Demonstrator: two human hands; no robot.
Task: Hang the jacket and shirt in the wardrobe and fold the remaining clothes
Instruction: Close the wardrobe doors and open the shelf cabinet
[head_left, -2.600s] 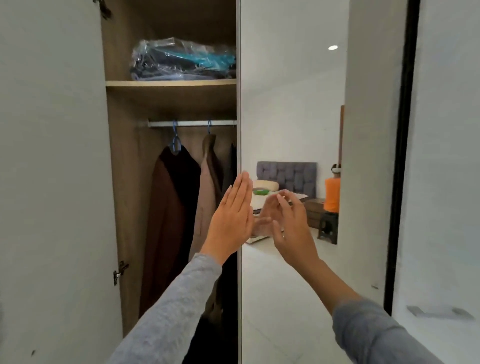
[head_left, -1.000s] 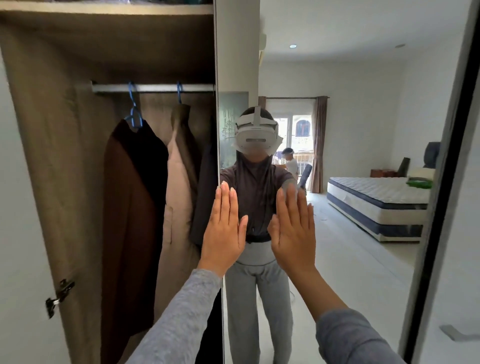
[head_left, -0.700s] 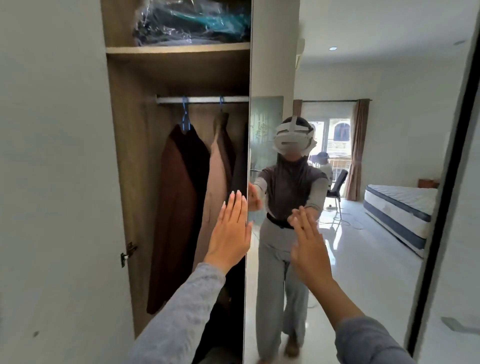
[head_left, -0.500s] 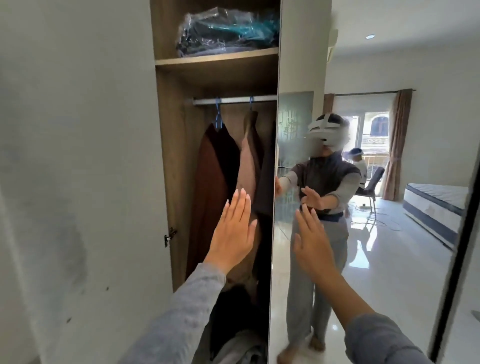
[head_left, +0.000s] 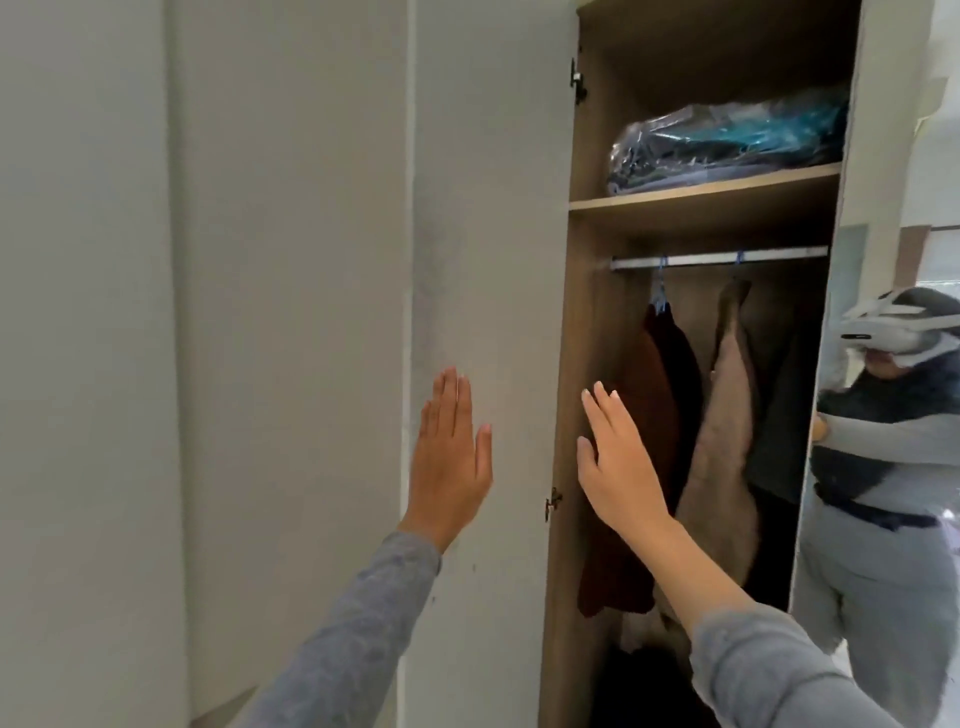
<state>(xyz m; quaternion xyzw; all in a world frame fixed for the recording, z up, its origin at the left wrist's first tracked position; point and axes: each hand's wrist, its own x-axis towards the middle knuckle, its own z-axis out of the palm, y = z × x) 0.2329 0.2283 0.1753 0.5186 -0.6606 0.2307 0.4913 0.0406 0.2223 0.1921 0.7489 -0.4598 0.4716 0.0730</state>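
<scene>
While both arms reach forward, left hand (head_left: 451, 460) flat, fingers straight together, empty, before the white wardrobe door (head_left: 485, 234) | right hand (head_left: 621, 467) likewise flat and empty at the open wood-lined wardrobe (head_left: 589, 322) | inside, rust-brown garment (head_left: 652, 410) and beige garment (head_left: 727, 447) hang from the silver metal rail (head_left: 717, 258)

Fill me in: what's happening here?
A person faces the open wardrobe with both hands raised flat, holding nothing. The left hand is in front of the white door, the right hand before the opening. A brown garment and a beige garment hang on the rail; a wrapped bundle lies on the shelf.
</scene>
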